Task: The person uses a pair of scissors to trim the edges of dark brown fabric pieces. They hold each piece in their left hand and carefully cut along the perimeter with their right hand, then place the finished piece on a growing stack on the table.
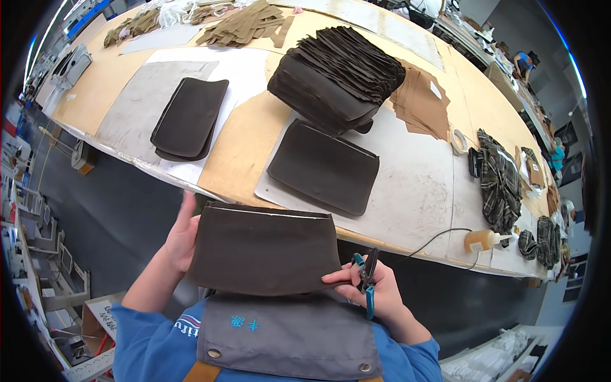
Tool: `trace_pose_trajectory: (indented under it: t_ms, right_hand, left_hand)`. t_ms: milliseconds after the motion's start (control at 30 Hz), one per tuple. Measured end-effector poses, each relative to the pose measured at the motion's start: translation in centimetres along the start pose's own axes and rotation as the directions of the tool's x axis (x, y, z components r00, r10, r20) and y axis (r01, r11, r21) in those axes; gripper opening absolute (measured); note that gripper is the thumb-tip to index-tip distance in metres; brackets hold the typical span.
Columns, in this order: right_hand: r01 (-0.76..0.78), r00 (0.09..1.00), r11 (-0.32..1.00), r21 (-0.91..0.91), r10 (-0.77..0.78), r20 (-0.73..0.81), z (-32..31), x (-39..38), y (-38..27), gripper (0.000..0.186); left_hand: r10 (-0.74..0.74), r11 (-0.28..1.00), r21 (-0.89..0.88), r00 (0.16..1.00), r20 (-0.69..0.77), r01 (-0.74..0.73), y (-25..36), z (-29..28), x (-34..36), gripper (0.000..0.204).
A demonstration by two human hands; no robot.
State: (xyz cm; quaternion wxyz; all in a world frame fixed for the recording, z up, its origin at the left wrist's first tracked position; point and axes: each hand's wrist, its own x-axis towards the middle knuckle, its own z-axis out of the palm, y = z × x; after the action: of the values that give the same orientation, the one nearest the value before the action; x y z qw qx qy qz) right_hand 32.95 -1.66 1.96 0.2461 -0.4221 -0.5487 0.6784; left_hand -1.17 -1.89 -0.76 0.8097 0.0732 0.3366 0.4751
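I hold a dark brown fabric panel (264, 248) flat in front of my chest, below the table edge. My left hand (180, 239) supports its left edge from behind, fingers spread. My right hand (366, 290) pinches the panel's lower right corner and also holds small teal-handled snips (367, 277). On the table just beyond lies another dark brown panel (324, 167) on a grey mat (414, 191). A tall stack of similar dark pieces (337, 76) stands behind it.
Two more dark panels (189, 118) lie on a grey sheet at the left. Tan cut pieces (423, 102), a tape roll (458, 141), plaid fabric (499, 181), a glue bottle (484, 240) and a black cord (439, 239) sit at the right. Olive strips (245, 25) lie far back.
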Motion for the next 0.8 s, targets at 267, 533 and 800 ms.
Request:
trace_pose_trajectory:
  t_ms: [267,533,800]
  right_hand:
    - [0.044,0.998,0.996,0.083,-0.047,0.033,-1.4,-0.5,0.5,0.039]
    - [-0.062,0.995,0.833,-0.549,0.012,-0.094,-4.8,-0.3,-0.3,0.064]
    - [0.05,0.975,0.707,-0.705,0.117,0.187,-6.5,0.7,0.4,0.076]
  left_hand:
    - [-0.047,0.913,0.395,0.989,-0.139,0.099,1.9,-0.8,0.9,0.038]
    - [-0.14,0.845,0.493,0.975,-0.174,0.21,2.1,-0.4,0.9,0.037]
    - [-0.155,0.816,0.518,0.961,-0.229,0.255,2.2,0.5,0.9,0.035]
